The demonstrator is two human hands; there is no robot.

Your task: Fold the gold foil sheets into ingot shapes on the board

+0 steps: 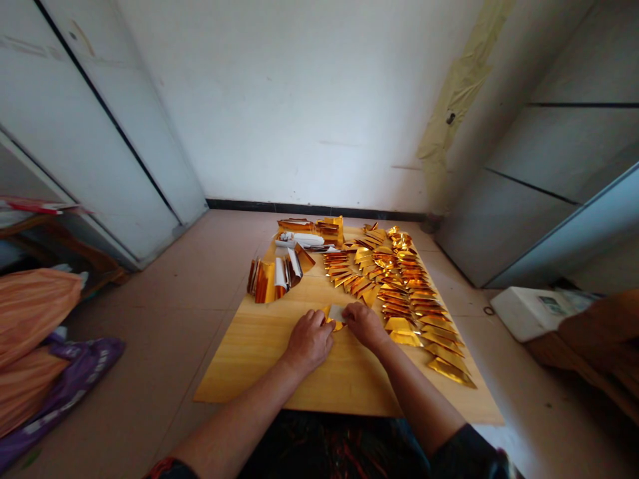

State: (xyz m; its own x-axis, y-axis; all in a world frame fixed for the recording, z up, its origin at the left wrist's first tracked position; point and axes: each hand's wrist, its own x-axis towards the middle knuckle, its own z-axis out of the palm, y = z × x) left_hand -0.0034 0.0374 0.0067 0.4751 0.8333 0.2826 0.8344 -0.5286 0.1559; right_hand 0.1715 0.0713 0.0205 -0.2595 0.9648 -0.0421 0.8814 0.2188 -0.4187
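Observation:
Near the middle of the wooden board [269,359], a small piece of gold foil paper [337,313] lies between my hands, its pale side partly showing. My left hand [310,338] grips its left edge with curled fingers. On the opposite edge, my right hand [365,324] is closed too, its fingertips pinching the paper. Folded gold foil pieces [399,330] stand in overlapping rows just right of my right hand. Beyond my left hand sits a bundle of gold and white foil sheets [272,279], standing on edge.
Another stack of foil sheets [309,233] lies at the board's far edge. Plastic bags [40,319] are on the left and a white box [529,313] is on the right. Grey cabinets [544,173] and a white wall [299,106] surround the tiled floor.

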